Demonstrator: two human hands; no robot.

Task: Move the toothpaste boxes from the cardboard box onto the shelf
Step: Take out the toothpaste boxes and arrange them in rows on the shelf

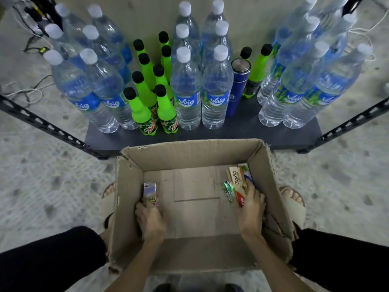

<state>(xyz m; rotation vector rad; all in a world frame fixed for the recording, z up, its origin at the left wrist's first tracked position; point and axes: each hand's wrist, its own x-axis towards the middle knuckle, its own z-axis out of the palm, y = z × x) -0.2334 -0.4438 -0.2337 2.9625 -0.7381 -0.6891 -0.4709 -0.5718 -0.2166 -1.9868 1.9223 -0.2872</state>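
Speckled concrete floor (42,182), pale wall behind. Low dark shelf (210,133) w/ clear water bottles (186,89), green soda bottles (145,106), one blue flask (237,87). Open cardboard box (195,152) sits on floor in front of shelf. Inside: left hand (150,220) grips a small toothpaste box (150,193) at left wall; right hand (251,209) curls round a bunch of toothpaste boxes (236,182) at right wall.

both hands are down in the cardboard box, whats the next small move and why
Probably lift both hands straight up out of the cardboard box. The left hand already grips one toothpaste box and the right hand grips a small bundle of boxes, while the shelf shows a bare front strip.
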